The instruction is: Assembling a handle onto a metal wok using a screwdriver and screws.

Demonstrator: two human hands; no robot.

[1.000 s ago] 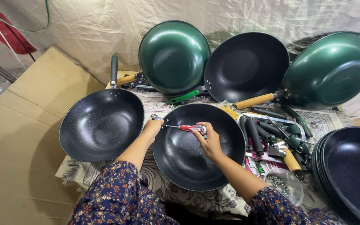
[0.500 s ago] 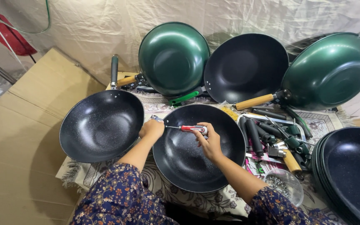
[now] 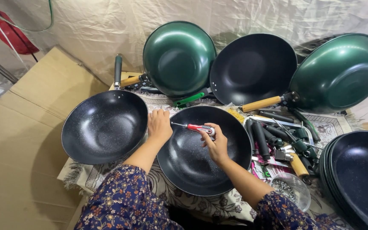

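A black speckled wok pan [image 3: 192, 166] lies open side up in front of me on a patterned cloth. My left hand [image 3: 159, 125] grips its left rim, fingers curled over the edge. My right hand [image 3: 215, 144] holds a screwdriver [image 3: 196, 127] with a red and grey handle inside the pan. Its metal tip points left, toward the rim by my left hand. Both of my sleeves are dark blue with a flower print.
A second black pan [image 3: 103, 127] sits to the left. Two green pans [image 3: 179, 57] [image 3: 341, 72] and a black pan [image 3: 252, 68] lean on the back sheet. Loose handles [image 3: 273, 136], a clear bowl of screws [image 3: 292, 189] and stacked pans [image 3: 360, 179] lie right. Cardboard [image 3: 18, 136] lies left.
My left hand has settled more firmly on the pan's left rim. The screwdriver stays in my right hand, its tip still near the rim.
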